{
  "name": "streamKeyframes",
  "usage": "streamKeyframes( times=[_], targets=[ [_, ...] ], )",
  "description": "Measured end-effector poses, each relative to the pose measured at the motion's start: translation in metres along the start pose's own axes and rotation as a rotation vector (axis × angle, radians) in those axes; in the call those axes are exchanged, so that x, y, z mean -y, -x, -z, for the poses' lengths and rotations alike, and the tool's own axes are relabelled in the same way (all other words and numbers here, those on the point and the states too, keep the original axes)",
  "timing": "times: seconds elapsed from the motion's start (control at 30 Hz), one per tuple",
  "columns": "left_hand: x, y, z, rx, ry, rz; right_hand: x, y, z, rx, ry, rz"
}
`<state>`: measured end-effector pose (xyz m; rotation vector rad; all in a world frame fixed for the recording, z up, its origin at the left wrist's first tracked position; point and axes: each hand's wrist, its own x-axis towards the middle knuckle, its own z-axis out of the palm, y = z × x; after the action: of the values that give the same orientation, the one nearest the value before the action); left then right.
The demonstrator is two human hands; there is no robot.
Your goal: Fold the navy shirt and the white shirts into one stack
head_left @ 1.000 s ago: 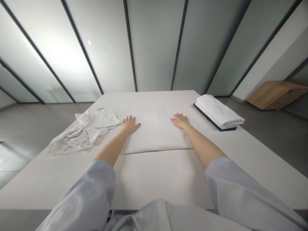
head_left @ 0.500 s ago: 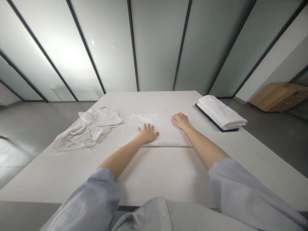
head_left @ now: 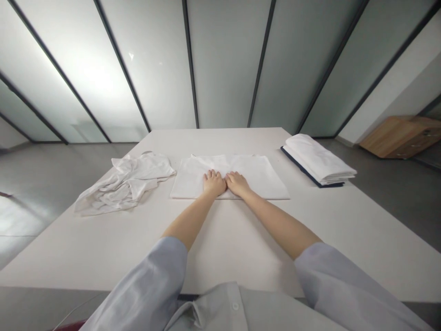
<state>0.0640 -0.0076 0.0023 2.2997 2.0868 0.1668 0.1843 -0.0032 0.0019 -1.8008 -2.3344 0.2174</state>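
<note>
A folded white cloth (head_left: 265, 177) lies flat on the table as a wide rectangle, with slight creases near the middle of its far edge. My left hand (head_left: 214, 183) rests palm down on the middle of it, fingers a little apart. Close beside it, my right hand (head_left: 237, 184) also presses on the cloth, its fingers stretched forward and slightly bent. The two hands meet or nearly meet at the thumbs. Whatever lies under the palms is hidden.
A crumpled white cloth (head_left: 129, 184) lies on the table (head_left: 227, 239) to the left. On the right sits a stack of folded white cloths (head_left: 317, 156) with a dark blue one (head_left: 299, 170) beneath. Frosted glass panels (head_left: 227, 64) stand behind; a wooden cabinet (head_left: 396, 138) is at far right.
My right hand has come inward and nearer to me from the cloth's far right. My left hand has shifted slightly right and away. The cloth's near edge lies farther from me.
</note>
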Motion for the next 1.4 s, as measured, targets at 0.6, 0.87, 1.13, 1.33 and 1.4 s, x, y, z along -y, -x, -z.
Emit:
streamKeyframes(
  times=[0.6,0.87,1.13,1.33,1.4],
  targets=[
    [0.129,0.030,0.014,0.001,-0.082,0.000,-0.143,0.044,0.024,-0.017,0.155,-0.214],
    [0.127,0.040,0.020,-0.044,0.070,-0.206,-0.137,0.048,0.026,-0.082,0.205,-0.162],
    [0.118,0.037,0.019,0.138,-0.008,-0.168,-0.122,0.053,0.038,-0.336,0.091,0.041],
    [0.088,0.034,0.022,0.085,-0.033,-0.003,-0.088,0.052,0.049,-0.229,-0.220,0.151],
    [0.068,0.032,0.025,0.065,-0.054,0.081,-0.077,0.049,0.045,-0.146,-0.209,0.143]
  ],
)
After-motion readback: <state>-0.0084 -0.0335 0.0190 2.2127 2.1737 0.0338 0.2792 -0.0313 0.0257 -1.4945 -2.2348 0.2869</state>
